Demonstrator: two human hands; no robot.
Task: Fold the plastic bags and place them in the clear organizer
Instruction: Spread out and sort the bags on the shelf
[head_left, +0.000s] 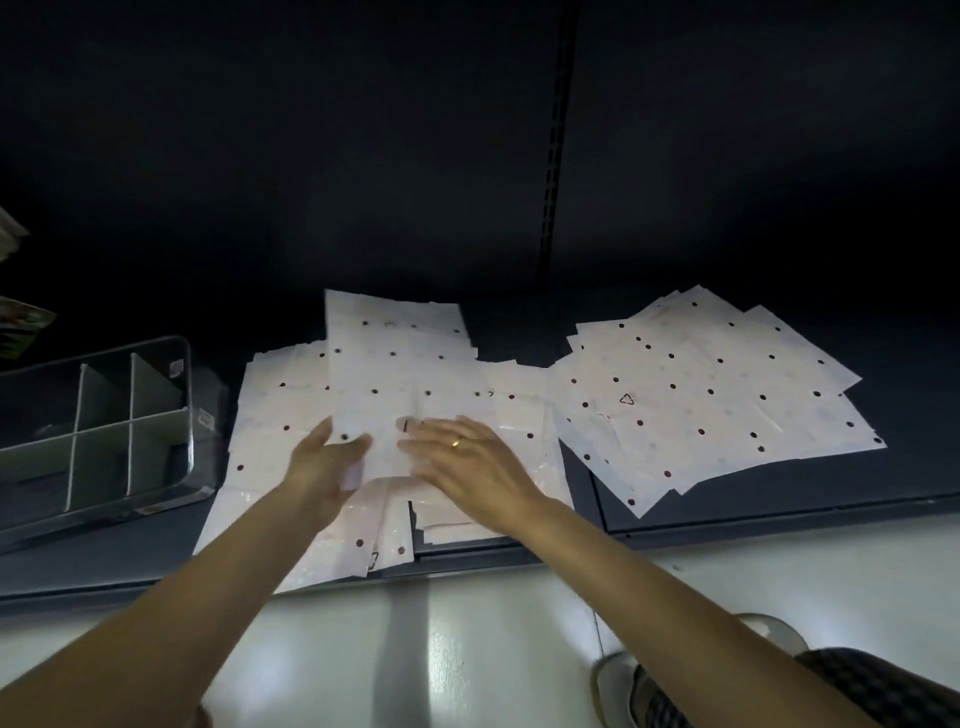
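Several white plastic bags with dark dots lie spread in a middle pile (395, 374) on a dark shelf. My left hand (324, 462) is over the pile's near part, thumb up, its fingers touching the top bag's edge. My right hand (462, 457), wearing a ring, lies flat with straight fingers on the same bag. A second pile of dotted bags (717, 395) is fanned out at the right. The clear organizer (184, 395), with divided compartments, stands at the left of the shelf and shows no bags inside.
The dark shelf's front edge (519, 551) runs across below the piles, with a pale glossy floor beneath. A shoe and a checked trouser leg (727, 686) show at the bottom right. Dark packages sit at the far left edge (15, 322).
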